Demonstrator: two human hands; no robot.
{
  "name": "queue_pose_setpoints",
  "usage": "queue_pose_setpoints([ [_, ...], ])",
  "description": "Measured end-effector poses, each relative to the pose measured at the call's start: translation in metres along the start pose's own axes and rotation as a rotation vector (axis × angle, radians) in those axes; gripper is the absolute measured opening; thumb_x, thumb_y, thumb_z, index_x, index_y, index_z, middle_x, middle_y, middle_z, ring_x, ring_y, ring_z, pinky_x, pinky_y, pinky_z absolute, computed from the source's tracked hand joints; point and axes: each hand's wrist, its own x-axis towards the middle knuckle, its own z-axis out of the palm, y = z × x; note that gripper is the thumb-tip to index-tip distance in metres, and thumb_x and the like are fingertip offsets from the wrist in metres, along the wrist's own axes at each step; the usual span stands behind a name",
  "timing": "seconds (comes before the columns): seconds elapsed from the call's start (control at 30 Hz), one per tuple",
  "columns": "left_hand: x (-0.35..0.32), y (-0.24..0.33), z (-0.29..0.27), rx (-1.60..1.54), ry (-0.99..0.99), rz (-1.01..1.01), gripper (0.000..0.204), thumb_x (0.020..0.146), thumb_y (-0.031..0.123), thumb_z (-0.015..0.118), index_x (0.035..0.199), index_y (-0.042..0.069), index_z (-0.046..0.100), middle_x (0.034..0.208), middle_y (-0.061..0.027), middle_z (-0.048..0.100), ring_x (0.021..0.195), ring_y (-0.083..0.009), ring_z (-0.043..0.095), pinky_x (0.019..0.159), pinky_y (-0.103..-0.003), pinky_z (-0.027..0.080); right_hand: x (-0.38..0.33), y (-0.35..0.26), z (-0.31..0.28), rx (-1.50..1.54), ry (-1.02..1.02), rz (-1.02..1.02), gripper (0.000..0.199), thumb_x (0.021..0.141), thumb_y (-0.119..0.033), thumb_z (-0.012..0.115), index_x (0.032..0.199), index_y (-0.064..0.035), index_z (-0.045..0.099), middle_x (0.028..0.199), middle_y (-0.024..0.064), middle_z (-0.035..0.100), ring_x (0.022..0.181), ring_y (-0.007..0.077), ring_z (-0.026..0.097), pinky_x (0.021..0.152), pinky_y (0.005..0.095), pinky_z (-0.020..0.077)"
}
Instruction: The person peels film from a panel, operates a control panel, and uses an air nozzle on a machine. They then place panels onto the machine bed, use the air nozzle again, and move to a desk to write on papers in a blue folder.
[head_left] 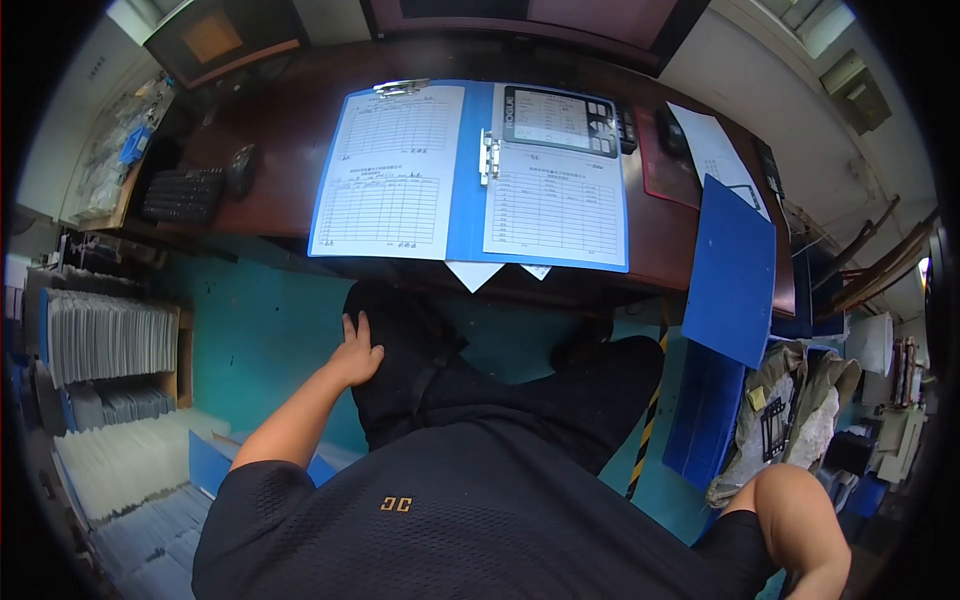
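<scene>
Head view: spreading empty left hand [357,352] at left thigh [395,378]; not seeing right hand, unable to tell its grip; finding open blue folder [465,180] lying on brown desk [278,190] ahead.

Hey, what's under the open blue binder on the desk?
White paper corners poke out past the near edge of the binder, which lies on the desk. The rest of that paper, and anything else beneath, is covered.
</scene>
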Motion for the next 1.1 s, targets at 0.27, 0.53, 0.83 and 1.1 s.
queue_pose_setpoints([
  [0.27, -0.005, 0.001, -0.012, -0.051, 0.109, 0.032, 0.08, 0.091, 0.034, 0.062, 0.157, 0.012, 0.023, 0.163, -0.0344, 0.009, 0.133, -0.0555, 0.045, 0.111, -0.051, 0.043, -0.238, 0.141, 0.239, 0.454, 0.509, 1.857, 0.061, 0.091, -0.028, 0.074, 0.146, -0.0101, 0.055, 0.078, 0.0082, 0.071, 0.071, 0.0143, 0.068, 0.069, 0.031, 0.0531],
  [0.53, -0.012, 0.037, -0.035, 0.01, 0.111, 0.044, 0.062, 0.087, 0.03, 0.068, 0.142, 0.011, 0.045, 0.157, -0.0348, 0.029, 0.134, -0.0526, 0.046, 0.109, -0.052, 0.044, -0.272, 0.158, 0.257, -0.142, 0.04, 2.055, 0.04, 0.085, -0.037, 0.079, 0.103, -0.002, 0.073, 0.082, 0.0204, 0.071, 0.073, 0.0359, 0.07, 0.071, 0.0456, 0.0561],
  [0.83, -0.011, 0.142, -0.03, 0.016, -0.095, 0.654, 0.044, 0.091, 0.031, 0.069, 0.127, 0.006, 0.063, 0.139, -0.0209, 0.059, 0.135, -0.0425, 0.05, 0.112, -0.047, 0.042, -0.289, 0.168, 0.157, -0.894, 0.256, 1.54, 0.053, 0.073, -0.025, 0.086, 0.117, -0.0054, 0.064, 0.134, 0.0176, 0.063, 0.085, 0.0353, 0.073, 0.075, 0.0402, 0.06],
  [1.1, -0.019, 0.287, -0.082, -0.392, -0.649, 0.81, 0.049, 0.1, 0.027, 0.064, 0.143, 0.007, 0.054, 0.138, -0.0179, 0.061, 0.129, -0.0284, 0.058, 0.106, -0.04, 0.047, -0.308, 0.148, 0.152, -0.994, 0.392, 1.191, 0.026, 0.079, -0.001, 0.071, 0.104, 0.0016, 0.066, 0.104, 0.0172, 0.073, 0.087, 0.0321, 0.073, 0.074, 0.0387, 0.0599],
])
